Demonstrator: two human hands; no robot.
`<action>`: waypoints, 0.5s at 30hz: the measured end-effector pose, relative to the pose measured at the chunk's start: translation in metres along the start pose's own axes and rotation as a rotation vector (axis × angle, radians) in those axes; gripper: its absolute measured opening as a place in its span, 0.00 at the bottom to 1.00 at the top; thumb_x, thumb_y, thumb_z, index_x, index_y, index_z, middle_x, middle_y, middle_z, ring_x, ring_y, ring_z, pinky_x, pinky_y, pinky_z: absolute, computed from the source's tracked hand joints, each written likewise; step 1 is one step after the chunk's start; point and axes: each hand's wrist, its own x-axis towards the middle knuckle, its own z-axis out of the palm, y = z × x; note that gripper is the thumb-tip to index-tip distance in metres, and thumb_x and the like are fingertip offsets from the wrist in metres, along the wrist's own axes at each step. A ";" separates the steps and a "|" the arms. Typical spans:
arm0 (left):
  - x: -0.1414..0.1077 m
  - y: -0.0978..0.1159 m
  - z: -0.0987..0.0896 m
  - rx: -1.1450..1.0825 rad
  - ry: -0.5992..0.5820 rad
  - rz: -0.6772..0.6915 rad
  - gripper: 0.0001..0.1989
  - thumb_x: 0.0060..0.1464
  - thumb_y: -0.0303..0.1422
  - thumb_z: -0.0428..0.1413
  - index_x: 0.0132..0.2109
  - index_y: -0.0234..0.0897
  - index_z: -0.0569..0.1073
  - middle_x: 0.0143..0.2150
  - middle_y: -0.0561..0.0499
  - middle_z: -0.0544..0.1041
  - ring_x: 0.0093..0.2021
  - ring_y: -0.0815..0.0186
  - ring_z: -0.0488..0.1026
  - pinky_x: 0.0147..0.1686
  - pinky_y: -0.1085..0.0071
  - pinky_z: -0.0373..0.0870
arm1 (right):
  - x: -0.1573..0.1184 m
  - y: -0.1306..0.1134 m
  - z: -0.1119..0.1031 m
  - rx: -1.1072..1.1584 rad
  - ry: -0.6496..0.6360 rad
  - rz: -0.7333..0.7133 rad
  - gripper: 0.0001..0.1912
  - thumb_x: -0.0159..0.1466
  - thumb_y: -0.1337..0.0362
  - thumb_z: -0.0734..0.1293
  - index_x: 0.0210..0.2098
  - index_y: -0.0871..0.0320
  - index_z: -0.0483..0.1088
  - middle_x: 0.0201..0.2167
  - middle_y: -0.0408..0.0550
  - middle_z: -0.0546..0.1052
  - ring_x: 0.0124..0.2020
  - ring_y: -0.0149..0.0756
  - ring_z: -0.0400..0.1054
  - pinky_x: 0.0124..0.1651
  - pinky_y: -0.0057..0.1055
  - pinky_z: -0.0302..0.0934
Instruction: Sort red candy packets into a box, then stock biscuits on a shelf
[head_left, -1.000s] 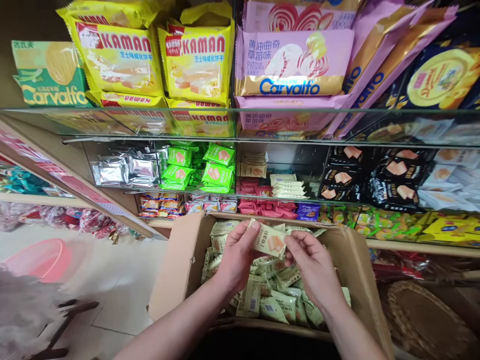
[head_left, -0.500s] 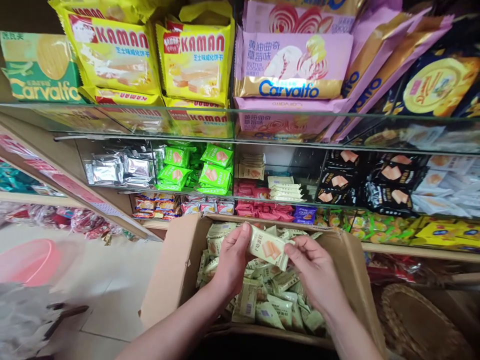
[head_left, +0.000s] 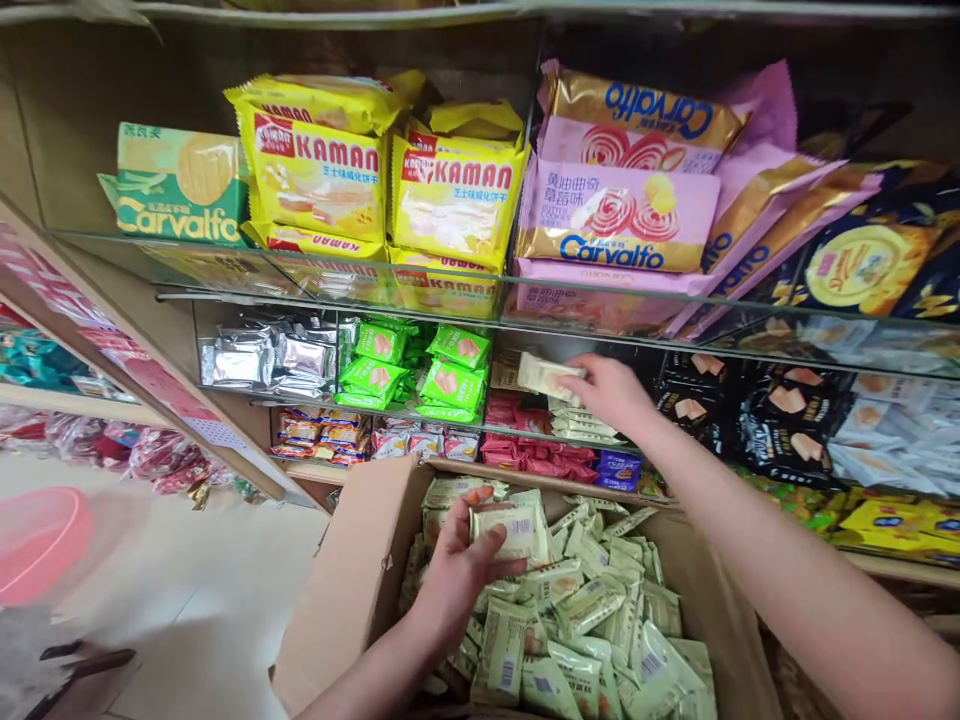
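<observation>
My left hand [head_left: 469,555] holds a pale green snack packet [head_left: 506,530], barcode side up, over the open cardboard box [head_left: 352,575]. Many like packets [head_left: 592,605] fill the box. On the lower glass shelf, my right hand [head_left: 604,392] pinches another pale packet [head_left: 551,377] by its right end, above a small stack of the same kind [head_left: 585,424]. That packet is level with a brownish stack at its left, which it partly covers.
Green packets [head_left: 452,378] and silver ones [head_left: 238,358] lie left on the same shelf; black packets [head_left: 787,400] lie right. Above, a glass shelf edge [head_left: 450,283] runs across, bearing yellow [head_left: 322,180] and pink packs [head_left: 619,215]. A pink basin [head_left: 41,545] stands on the floor.
My right hand has moved up from the box to the shelf with a packet. My left hand stays over the box, now with a packet shown barcode up. The view has shifted.
</observation>
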 end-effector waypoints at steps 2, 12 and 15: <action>-0.005 -0.003 -0.002 0.019 0.003 -0.053 0.19 0.42 0.32 0.57 0.43 0.40 0.62 0.40 0.52 0.67 0.35 0.66 0.69 0.31 0.66 0.71 | 0.028 -0.006 0.017 -0.076 -0.081 -0.056 0.14 0.58 0.62 0.60 0.42 0.60 0.67 0.40 0.52 0.73 0.41 0.39 0.66 0.41 0.29 0.56; -0.005 -0.009 -0.023 0.060 0.035 -0.127 0.14 0.39 0.30 0.57 0.37 0.37 0.66 0.35 0.51 0.71 0.33 0.66 0.69 0.31 0.68 0.69 | 0.045 -0.020 0.056 -0.286 -0.117 -0.101 0.12 0.58 0.64 0.59 0.41 0.61 0.64 0.42 0.57 0.66 0.37 0.42 0.67 0.36 0.32 0.57; -0.003 -0.013 -0.020 0.076 0.028 -0.145 0.13 0.39 0.30 0.57 0.36 0.37 0.66 0.34 0.52 0.71 0.32 0.66 0.69 0.30 0.68 0.69 | 0.044 -0.025 0.057 -0.322 -0.078 -0.104 0.16 0.57 0.60 0.60 0.43 0.61 0.61 0.44 0.57 0.63 0.39 0.43 0.66 0.35 0.33 0.58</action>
